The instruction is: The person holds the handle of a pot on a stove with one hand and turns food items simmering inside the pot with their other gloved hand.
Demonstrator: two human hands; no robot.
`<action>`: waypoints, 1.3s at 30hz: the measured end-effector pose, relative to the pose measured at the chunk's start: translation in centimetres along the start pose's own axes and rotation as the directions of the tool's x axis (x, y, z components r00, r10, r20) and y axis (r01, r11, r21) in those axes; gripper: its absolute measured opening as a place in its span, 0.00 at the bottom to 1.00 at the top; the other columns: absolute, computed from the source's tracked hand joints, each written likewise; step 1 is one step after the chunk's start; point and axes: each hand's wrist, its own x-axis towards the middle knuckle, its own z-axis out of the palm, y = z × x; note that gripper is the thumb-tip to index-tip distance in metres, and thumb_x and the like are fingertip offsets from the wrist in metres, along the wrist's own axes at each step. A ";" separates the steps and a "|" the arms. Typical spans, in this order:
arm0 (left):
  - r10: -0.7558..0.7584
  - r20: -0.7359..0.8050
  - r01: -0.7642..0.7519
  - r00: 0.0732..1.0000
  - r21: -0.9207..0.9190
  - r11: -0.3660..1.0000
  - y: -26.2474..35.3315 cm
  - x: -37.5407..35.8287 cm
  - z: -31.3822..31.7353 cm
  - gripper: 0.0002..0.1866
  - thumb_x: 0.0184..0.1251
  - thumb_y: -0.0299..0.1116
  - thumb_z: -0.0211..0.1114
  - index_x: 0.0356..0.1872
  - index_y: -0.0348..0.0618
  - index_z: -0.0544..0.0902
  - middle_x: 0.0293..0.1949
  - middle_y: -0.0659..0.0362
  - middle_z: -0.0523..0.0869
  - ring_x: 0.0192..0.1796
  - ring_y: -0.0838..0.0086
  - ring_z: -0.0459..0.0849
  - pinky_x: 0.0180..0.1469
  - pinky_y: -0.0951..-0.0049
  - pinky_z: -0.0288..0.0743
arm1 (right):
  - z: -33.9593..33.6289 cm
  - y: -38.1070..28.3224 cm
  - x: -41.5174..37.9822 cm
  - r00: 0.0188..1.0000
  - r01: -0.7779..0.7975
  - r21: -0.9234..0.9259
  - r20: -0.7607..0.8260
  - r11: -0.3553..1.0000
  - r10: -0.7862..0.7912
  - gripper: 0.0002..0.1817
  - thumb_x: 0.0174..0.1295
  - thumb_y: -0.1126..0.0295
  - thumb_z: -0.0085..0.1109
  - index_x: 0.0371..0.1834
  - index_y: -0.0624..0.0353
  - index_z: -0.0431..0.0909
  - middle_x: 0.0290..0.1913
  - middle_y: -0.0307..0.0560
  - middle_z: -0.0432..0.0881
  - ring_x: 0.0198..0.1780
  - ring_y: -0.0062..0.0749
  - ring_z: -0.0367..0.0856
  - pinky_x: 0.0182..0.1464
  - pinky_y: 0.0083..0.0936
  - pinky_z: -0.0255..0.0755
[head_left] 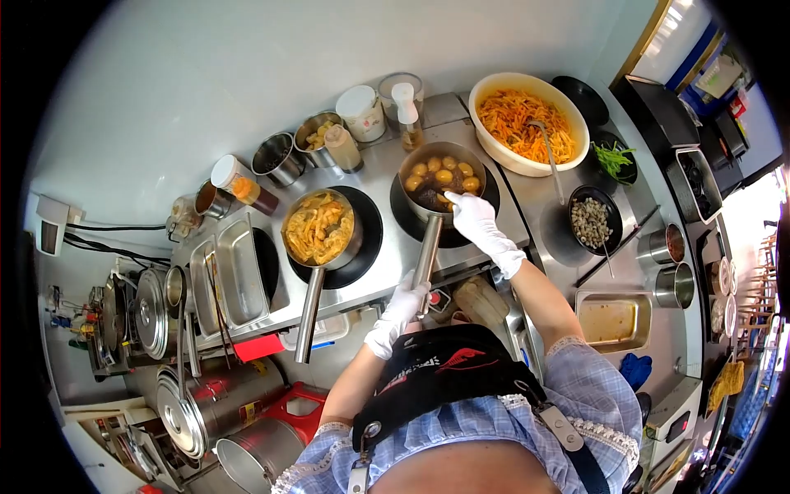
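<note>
A saucepan of brown eggs in dark liquid sits on a round black burner plate. Its long metal handle points toward me, and my white-gloved left hand is wrapped around the handle's near end. Over the pan's near right rim is my gloved right hand, its fingers drawn together and pointing in at the eggs. Whatever those fingers may pinch is too small to make out. To the left, a second saucepan with yellowish folded food stands on another black plate.
A large cream bowl of shredded orange food holds a ladle. Right of it are a black bowl of chopped pieces and a metal tray. Bottles and metal pots line the wall. Rectangular pans lie left; lidded pots stand below.
</note>
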 end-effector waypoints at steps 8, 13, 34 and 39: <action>0.005 0.055 -0.007 0.998 0.033 0.999 -0.2 0.2 -0.4 0.27 0.64 0.33 0.57 0.63 0.36 0.63 0.28 0.62 0.78 0.28 0.79 0.76 0.26 0.80 0.71 | -2.7 2.3 2.6 0.984 0.011 -0.082 -0.177 0.997 -0.025 0.18 0.56 0.70 0.49 0.50 0.46 0.77 0.31 0.48 0.78 0.31 0.46 0.79 0.34 0.39 0.73; 0.001 0.073 -0.003 0.997 0.022 1.000 -0.1 0.2 -0.4 0.25 0.64 0.33 0.57 0.62 0.38 0.64 0.27 0.61 0.78 0.26 0.79 0.75 0.25 0.79 0.71 | -0.1 3.1 5.0 0.987 0.028 -0.176 -0.149 0.984 -0.055 0.20 0.55 0.72 0.49 0.53 0.47 0.74 0.33 0.49 0.78 0.33 0.45 0.79 0.35 0.38 0.73; -0.019 0.101 0.015 0.995 0.036 0.999 1.1 -0.4 -0.5 0.28 0.64 0.33 0.57 0.63 0.33 0.62 0.32 0.61 0.78 0.31 0.80 0.75 0.34 0.81 0.70 | -6.9 2.6 -0.9 0.994 -0.017 -0.199 -0.112 0.980 -0.006 0.14 0.58 0.69 0.48 0.44 0.47 0.81 0.30 0.50 0.80 0.32 0.47 0.80 0.34 0.38 0.73; -0.034 0.120 0.033 0.992 0.007 0.999 1.0 -0.5 -0.6 0.28 0.64 0.33 0.57 0.64 0.34 0.61 0.30 0.61 0.78 0.27 0.80 0.75 0.27 0.81 0.71 | -10.6 2.1 -0.5 0.980 0.003 -0.275 0.192 0.961 0.052 0.18 0.54 0.72 0.48 0.47 0.44 0.81 0.39 0.51 0.81 0.40 0.47 0.80 0.44 0.35 0.72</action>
